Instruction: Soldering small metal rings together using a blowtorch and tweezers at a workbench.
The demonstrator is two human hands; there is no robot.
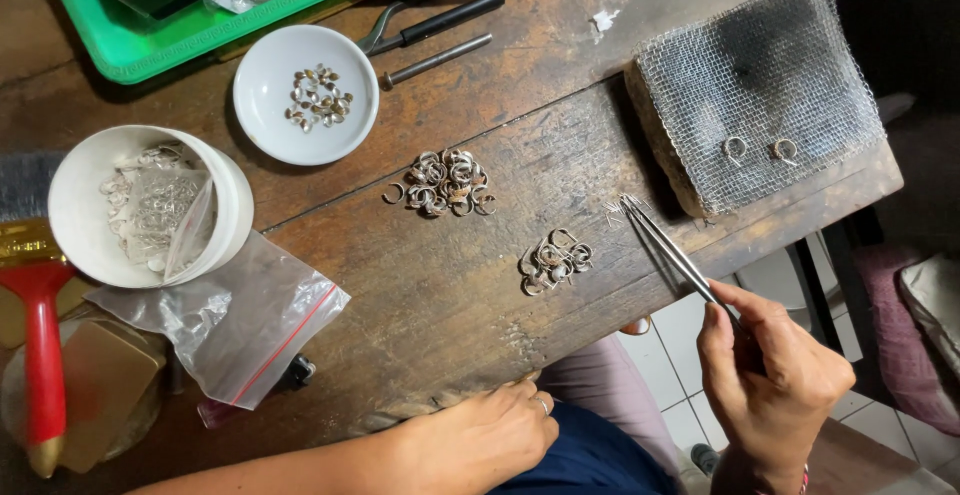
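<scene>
My right hand (765, 380) grips thin metal tweezers (668, 247) whose tips rest on the wooden bench by a few tiny bits, just left of a wire-mesh block (760, 85). Two small metal rings (758, 150) lie on the mesh. My left hand (480, 435) lies flat on the bench's near edge, holding nothing. Two heaps of open silver rings sit on the wood: a larger heap (445, 183) and a smaller heap (553, 260) close to the tweezer tips.
A shallow white dish (262, 105) holds small metal pieces. A white cup (80, 205) holds more findings and a plastic bag. A clear zip bag (240, 325), pliers (440, 5), a green tray (150, 45) and a red-handled brush (40, 355) lie around.
</scene>
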